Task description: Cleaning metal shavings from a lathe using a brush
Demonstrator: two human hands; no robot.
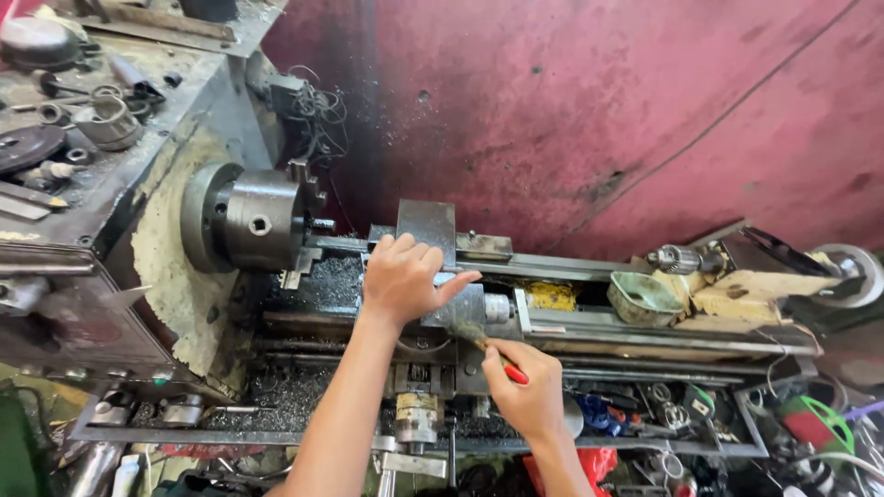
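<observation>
1. The main thing here is a small brush with a red handle (pixel 502 361), pinched in the right hand (pixel 525 391). It sits just in front of the lathe carriage, bristles angled up and left so the tip touches the grey metal block of the tool post (pixel 465 304). Looks to me like that angle is for getting the bristles into the corner where swarf collects.

2. Right hand pose: fingers curled tight round the handle, thumb on top, wrist bent back toward the body, forearm coming up from the bottom edge.

3. The left hand (pixel 402 276) lies flat on top of the tool post, fingers close together and draped over the far edge, thumb stuck out to the right along the block. My guess is it's bracing there. Its arm runs long and straight from the bottom centre.

4. Further left, the three-jaw chuck (pixel 253 221) sits with nothing clamped in it that I can see, well apart from both hands.

5. Dark metal chips (pixel 304 387) cover the bed and tray below.

6. Off right: a green dish (pixel 645 299) and the tailstock handwheel (pixel 852 276). Behind it all, a grubby red wall (pixel 599 110).
</observation>
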